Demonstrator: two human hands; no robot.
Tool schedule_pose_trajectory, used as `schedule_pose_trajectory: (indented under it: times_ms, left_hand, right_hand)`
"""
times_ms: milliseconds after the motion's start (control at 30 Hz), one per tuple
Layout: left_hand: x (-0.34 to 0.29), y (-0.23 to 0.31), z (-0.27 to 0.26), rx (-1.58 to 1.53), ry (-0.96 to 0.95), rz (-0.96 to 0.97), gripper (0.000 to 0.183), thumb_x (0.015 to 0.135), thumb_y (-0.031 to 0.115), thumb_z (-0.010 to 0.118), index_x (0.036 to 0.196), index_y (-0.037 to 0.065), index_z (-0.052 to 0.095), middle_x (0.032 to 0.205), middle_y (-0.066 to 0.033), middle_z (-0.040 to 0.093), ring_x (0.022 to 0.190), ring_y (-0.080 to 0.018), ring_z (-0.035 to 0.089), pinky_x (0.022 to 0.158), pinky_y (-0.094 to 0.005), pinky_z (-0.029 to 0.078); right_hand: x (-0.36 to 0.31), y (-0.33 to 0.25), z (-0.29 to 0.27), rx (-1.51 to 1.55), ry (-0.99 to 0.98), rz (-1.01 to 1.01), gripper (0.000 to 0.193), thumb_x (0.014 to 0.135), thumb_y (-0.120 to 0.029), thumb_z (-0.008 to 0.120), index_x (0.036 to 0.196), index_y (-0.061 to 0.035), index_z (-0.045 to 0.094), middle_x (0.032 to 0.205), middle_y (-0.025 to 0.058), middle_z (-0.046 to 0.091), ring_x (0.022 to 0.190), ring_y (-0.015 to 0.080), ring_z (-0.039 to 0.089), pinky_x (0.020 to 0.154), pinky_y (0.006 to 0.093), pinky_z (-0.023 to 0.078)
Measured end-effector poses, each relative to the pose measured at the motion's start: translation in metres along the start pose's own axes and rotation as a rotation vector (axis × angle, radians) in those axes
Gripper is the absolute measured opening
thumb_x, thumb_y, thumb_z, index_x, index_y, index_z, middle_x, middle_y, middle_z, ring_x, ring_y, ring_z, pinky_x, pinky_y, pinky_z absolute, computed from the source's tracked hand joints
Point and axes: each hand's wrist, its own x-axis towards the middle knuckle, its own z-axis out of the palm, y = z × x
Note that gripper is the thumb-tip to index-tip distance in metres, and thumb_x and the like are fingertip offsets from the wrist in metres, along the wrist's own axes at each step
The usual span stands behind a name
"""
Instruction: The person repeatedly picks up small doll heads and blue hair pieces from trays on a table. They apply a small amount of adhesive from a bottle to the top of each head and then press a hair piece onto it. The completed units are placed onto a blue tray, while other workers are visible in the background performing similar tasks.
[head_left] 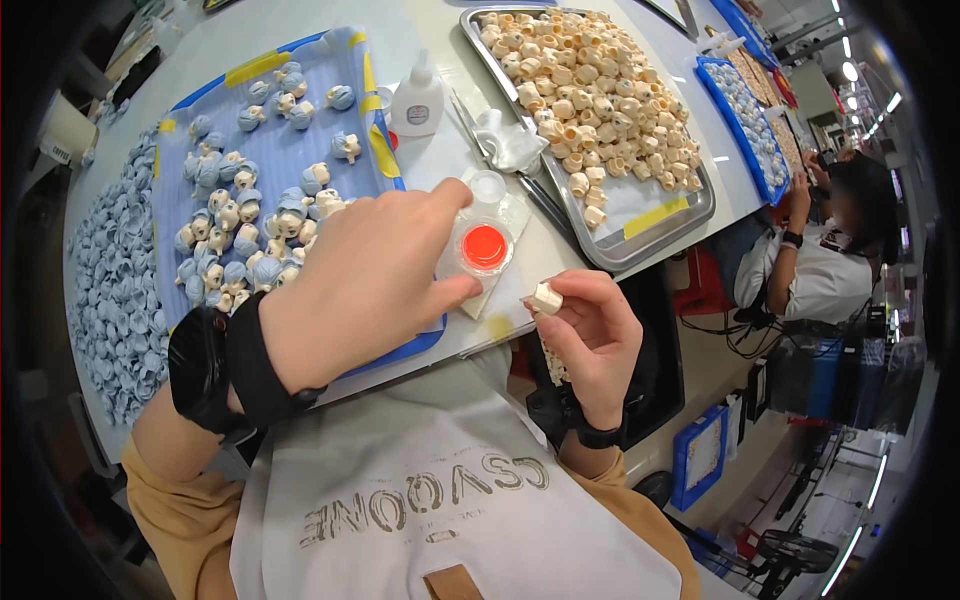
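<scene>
My right hand pinches a small cream-coloured hollow doll-head part between thumb and fingertips, just off the table's front edge. My left hand is stretched over the right side of the blue-lined tray, thumb and forefinger apart; its other fingers are hidden beneath it. Beside those fingertips stands a small clear round pot with bright red content. A clear round cap touches its far side. Light-blue-haired doll heads lie scattered in the tray, partly covered by my left hand.
A metal tray heaped with cream head parts stands at far right. Between the trays are a white squeeze bottle, tweezers, crumpled white tissue and a dark pen-like tool. Blue shells pile up left. A person works at right.
</scene>
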Motion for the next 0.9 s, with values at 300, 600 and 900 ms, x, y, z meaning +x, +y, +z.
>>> schedule_pose_trajectory:
  times_ms: [300, 600, 900]
  left_hand:
    - [0.008, -0.001, 0.000, -0.077, 0.004, 0.037, 0.038, 0.064, 0.019, 0.072, 0.093, 0.001, 0.057, 0.065, -0.0142, 0.056, 0.059, -0.0271, 0.058, 0.055, -0.0337, 0.045]
    - [0.008, -0.002, 0.004, -0.037, 0.052, 0.109, 0.034, 0.064, 0.018, 0.072, 0.090, 0.001, 0.058, 0.071, -0.0138, 0.058, 0.061, -0.0267, 0.058, 0.055, -0.0337, 0.045]
    - [0.010, 0.001, 0.003, -0.031, 0.052, 0.116, 0.031, 0.064, 0.016, 0.070, 0.088, 0.001, 0.057, 0.071, -0.0135, 0.058, 0.062, -0.0264, 0.059, 0.056, -0.0335, 0.046]
  right_hand:
    - [-0.001, 0.005, -0.006, -0.142, 0.001, -0.079, 0.033, 0.071, 0.011, 0.064, 0.102, 0.0037, 0.057, 0.103, 0.0111, 0.053, 0.089, 0.0130, 0.056, 0.073, 0.0231, 0.049]
    - [0.003, 0.008, 0.001, 0.011, -0.079, 0.086, 0.030, 0.078, 0.011, 0.057, 0.107, 0.0058, 0.053, 0.110, 0.0133, 0.051, 0.103, 0.0184, 0.055, 0.082, 0.0266, 0.050]
    - [0.003, 0.010, 0.000, 0.034, -0.091, 0.100, 0.031, 0.078, 0.013, 0.055, 0.108, 0.0063, 0.052, 0.111, 0.0133, 0.051, 0.106, 0.0186, 0.054, 0.083, 0.0263, 0.049]
